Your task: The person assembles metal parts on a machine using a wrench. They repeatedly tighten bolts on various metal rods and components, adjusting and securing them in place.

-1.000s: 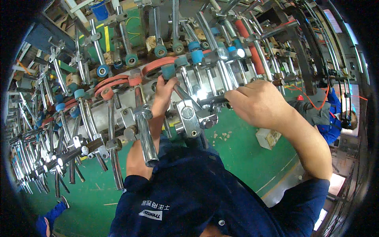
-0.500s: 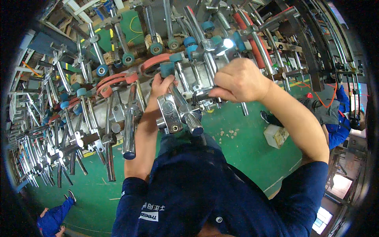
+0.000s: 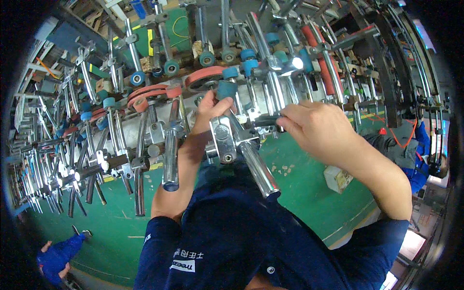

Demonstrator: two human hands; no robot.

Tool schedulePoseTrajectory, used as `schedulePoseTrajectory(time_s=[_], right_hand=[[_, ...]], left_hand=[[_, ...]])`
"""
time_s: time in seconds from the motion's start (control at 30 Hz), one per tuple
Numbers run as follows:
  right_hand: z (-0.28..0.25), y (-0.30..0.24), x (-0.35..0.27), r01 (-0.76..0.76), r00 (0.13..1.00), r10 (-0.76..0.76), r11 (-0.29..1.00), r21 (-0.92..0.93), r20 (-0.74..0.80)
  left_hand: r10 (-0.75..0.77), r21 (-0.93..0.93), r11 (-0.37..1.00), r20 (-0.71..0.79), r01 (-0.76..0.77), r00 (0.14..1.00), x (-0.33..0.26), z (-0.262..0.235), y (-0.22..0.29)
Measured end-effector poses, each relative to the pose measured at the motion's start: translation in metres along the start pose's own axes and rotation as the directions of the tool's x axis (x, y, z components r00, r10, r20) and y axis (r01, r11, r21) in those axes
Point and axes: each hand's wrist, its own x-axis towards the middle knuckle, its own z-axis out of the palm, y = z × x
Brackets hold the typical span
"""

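Note:
My left hand is closed round a teal roller at the far end of a chrome rod. That rod runs toward my body and passes beside a chrome clamp block with a socket-head bolt. To the right, my right hand pinches the end of a dark bar-shaped tool. The tool points left, toward the rod. Its far tip lies among metal parts, and I cannot make out what it touches.
Beyond my hands are red belt wheels and several chrome rods with teal rollers. A thick chrome tube juts out left of the clamp. A white box stands on the green floor. Other people in blue are at lower left and far right.
The chrome rod's near end reaches farther toward my body, down and to the right. My right hand has shifted right and lower with the tool. The whole view has shifted slightly.

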Motion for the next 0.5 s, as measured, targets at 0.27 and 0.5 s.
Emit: schedulePoseTrajectory(time_s=[0.27,0.5], right_hand=[[-0.055,-0.078,-0.007,0.063,0.983,0.003,0.935,-0.348,0.185],[-0.047,-0.028,-0.009,0.086,0.995,-0.098,0.96,0.265,0.033]], left_hand=[[-0.076,0.053,0.996,-0.05,0.079,0.996,0.012,-0.002,-0.002],[-0.024,-0.012,1.0,-0.021,0.024,0.999,0.013,-0.02,-0.011]])
